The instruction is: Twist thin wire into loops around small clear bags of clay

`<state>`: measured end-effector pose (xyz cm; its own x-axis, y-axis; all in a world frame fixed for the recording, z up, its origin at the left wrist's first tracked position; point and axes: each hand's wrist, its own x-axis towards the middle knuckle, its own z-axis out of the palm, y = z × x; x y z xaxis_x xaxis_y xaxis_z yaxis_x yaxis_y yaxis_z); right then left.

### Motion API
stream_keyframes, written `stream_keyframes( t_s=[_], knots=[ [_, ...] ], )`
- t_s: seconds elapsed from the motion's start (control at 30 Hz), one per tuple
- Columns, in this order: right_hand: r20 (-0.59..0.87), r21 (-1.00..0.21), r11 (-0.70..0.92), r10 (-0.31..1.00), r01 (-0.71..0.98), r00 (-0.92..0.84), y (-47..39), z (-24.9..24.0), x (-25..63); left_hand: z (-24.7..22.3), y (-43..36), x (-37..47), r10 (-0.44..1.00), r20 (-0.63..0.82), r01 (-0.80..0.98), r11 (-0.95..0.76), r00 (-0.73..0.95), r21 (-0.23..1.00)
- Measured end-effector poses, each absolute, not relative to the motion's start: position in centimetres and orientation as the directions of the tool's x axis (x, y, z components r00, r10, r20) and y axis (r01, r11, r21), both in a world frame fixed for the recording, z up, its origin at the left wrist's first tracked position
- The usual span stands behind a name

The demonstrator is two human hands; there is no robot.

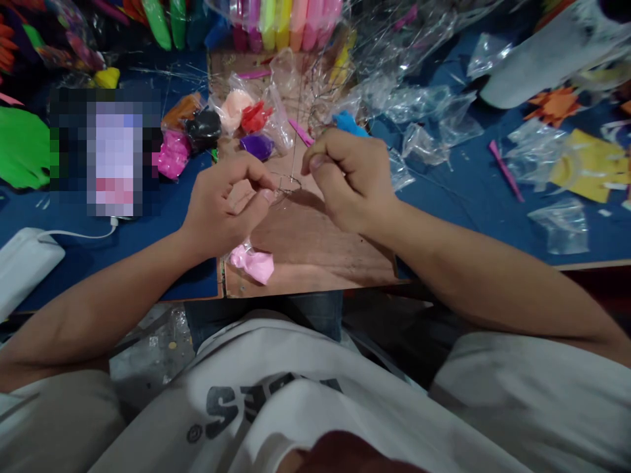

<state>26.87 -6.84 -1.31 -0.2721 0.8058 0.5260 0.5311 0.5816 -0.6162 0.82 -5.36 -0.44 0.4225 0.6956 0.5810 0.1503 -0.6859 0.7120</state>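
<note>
Between my hands, just above the wooden board [315, 256], is a thin dark wire [290, 189] bent into a small loop, with a straight length rising from it. My left hand [221, 207] pinches the loop's left side between thumb and forefinger. Curled into a fist to the right of the loop is my right hand [352, 177]; what its fingers hold, if anything, is hidden. A pink lump of clay in clear wrap [254, 264] lies below my left hand. Beyond the hands sit a purple lump [257, 146] and a red one [256, 116].
A pixelated screen-like object [118, 157] is cabled to a white power bank [29, 266] at left. Clear plastic wrappers [428, 108] and a pink stick [506, 171] litter the blue table at right. Colourful packs [286, 23] line the back.
</note>
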Motion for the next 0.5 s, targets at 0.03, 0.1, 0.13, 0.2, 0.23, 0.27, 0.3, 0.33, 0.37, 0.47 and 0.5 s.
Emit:
stream_keyframes(
  t_s=[0.03, 0.1, 0.13, 0.2, 0.23, 0.27, 0.3, 0.33, 0.37, 0.47, 0.5],
  knots=[
    [0.521, -0.618, 0.578, 0.809, 0.533, -0.273, -6.1, -1.5, 27.2, -0.5, -5.3, 0.8, 0.707, 0.595, 0.168, -0.687, 0.383, 0.707],
    [0.519, -0.606, 0.6, 0.796, 0.522, -0.313, -4.8, -2.0, 27.9, -0.5, -5.0, 0.5, 0.726, 0.597, 0.213, -0.678, 0.34, 0.703],
    [0.509, -0.6, 0.609, 0.791, 0.519, -0.34, -4.2, -2.3, 28.1, -0.5, -4.9, 0.4, 0.738, 0.578, 0.243, -0.666, 0.348, 0.705],
    [0.484, -0.585, 0.63, 0.777, 0.511, -0.404, -3.5, -2.9, 28.2, -0.5, -4.6, 0.1, 0.758, 0.523, 0.306, -0.643, 0.391, 0.703],
    [0.471, -0.574, 0.642, 0.767, 0.509, -0.436, -3.3, -3.1, 28.2, -0.5, -4.5, 0.0, 0.763, 0.494, 0.335, -0.635, 0.418, 0.696],
    [0.461, -0.559, 0.657, 0.754, 0.507, -0.468, -3.3, -3.2, 28.1, -0.6, -4.4, 0.0, 0.765, 0.473, 0.358, -0.631, 0.438, 0.688],
    [0.45, -0.541, 0.67, 0.741, 0.509, -0.497, -3.5, -3.3, 28.0, -0.6, -4.4, 0.0, 0.762, 0.467, 0.369, -0.634, 0.448, 0.68],
    [0.438, -0.522, 0.68, 0.732, 0.515, -0.522, -3.7, -3.3, 27.8, -0.7, -4.4, 0.0, 0.76, 0.467, 0.375, -0.637, 0.452, 0.673],
    [0.428, -0.505, 0.686, 0.726, 0.524, -0.539, -4.0, -3.3, 27.7, -0.7, -4.4, 0.0, 0.757, 0.47, 0.375, -0.641, 0.453, 0.67],
    [0.402, -0.491, 0.684, 0.727, 0.54, -0.556, -5.0, -2.9, 27.2, -0.8, -4.5, 0.2, 0.757, 0.469, 0.366, -0.639, 0.455, 0.677],
    [0.39, -0.502, 0.677, 0.733, 0.538, -0.557, -5.3, -2.7, 27.1, -0.7, -4.5, 0.2, 0.755, 0.466, 0.361, -0.639, 0.461, 0.679]
  ],
)
